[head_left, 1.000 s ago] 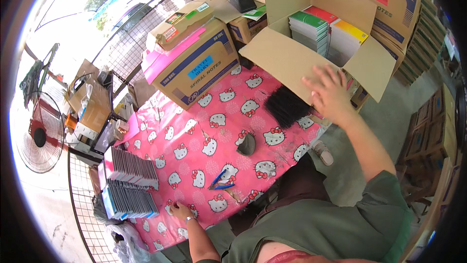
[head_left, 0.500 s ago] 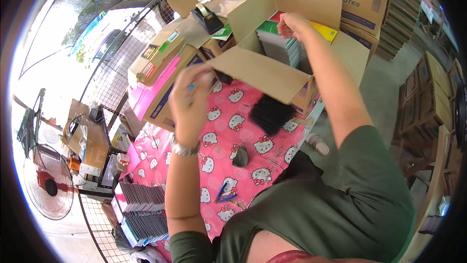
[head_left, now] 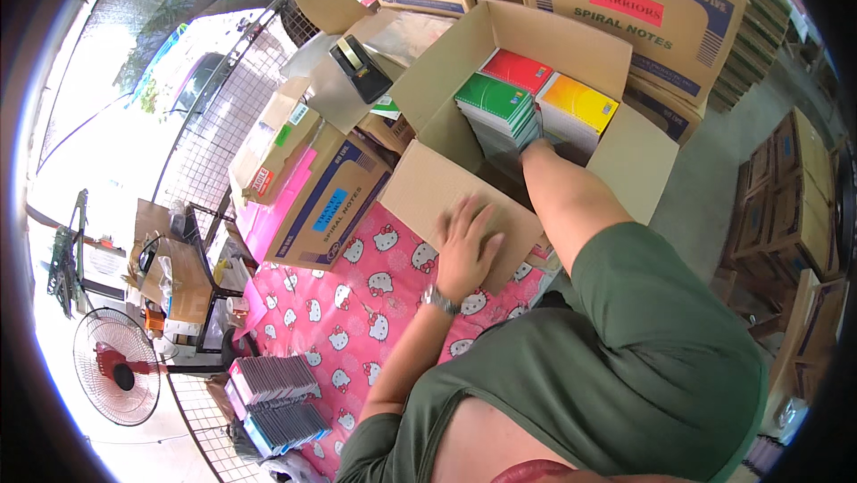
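Note:
An open cardboard carton [head_left: 451, 126] stands at the far side of the pink patterned tablecloth [head_left: 357, 322]. Inside it are stacks of notebooks: a green-covered stack [head_left: 494, 97], a red-covered one [head_left: 516, 70] behind, and a yellow-covered one [head_left: 578, 101] at the right. My right hand [head_left: 536, 151] reaches down into the carton, between the green and yellow stacks. Its fingers are hidden in there. My left hand [head_left: 469, 246], slightly blurred, lies with fingers spread on the carton's near flap [head_left: 428, 181], holding nothing.
A black tape dispenser [head_left: 361, 70] sits left of the carton, behind another carton [head_left: 332, 215] with pink sheets. Large closed cartons [head_left: 625, 23] stand behind. Rows of notebooks [head_left: 277, 380] rest at the table's left edge, near a fan [head_left: 116, 367].
My right hand has gone from above the stacks down into the carton. My left hand has moved right onto the near flap. The view has shifted, so the covers show more fully.

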`<state>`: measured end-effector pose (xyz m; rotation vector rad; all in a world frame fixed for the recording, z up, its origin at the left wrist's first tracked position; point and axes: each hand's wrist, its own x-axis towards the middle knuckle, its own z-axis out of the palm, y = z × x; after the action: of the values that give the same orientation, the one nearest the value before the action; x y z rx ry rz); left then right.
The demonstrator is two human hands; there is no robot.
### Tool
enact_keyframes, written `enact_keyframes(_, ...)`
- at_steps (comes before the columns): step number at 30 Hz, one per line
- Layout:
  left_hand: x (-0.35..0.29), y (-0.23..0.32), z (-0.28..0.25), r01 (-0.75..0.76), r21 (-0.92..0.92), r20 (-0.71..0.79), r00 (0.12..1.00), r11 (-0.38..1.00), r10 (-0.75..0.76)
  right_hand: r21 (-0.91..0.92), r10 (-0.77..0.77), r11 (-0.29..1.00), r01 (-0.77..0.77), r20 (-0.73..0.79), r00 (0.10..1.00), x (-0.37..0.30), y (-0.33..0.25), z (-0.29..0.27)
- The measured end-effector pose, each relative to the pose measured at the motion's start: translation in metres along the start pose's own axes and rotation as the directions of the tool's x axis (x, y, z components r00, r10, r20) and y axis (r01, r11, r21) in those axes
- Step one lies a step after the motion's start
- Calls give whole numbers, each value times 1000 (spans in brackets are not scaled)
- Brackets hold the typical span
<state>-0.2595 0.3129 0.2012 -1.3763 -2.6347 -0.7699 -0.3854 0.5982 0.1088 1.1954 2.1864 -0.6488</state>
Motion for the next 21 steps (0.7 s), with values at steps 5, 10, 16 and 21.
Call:
enact_keyframes(5, -188, -93, 46, 646, -159, -506, 596, 746, -624, 28, 77, 996, -79, 87, 993, 20, 0, 24)
enact_keyframes(10, -287, -139, 100, 669, -676, 358, -68, -309, -931, 46, 126, 990, -130, 79, 989, 30, 8, 46)
enact_keyframes(16, -227, -110, 136, 474, -654, 721, 154, -589, -676, 115, 137, 984, -139, 30, 990, 41, -7, 26)
enact_keyframes(21, -190, -90, 128, 549, -583, 795, 235, -599, -559, 199, 145, 969, -149, 35, 989, 46, -8, 31)
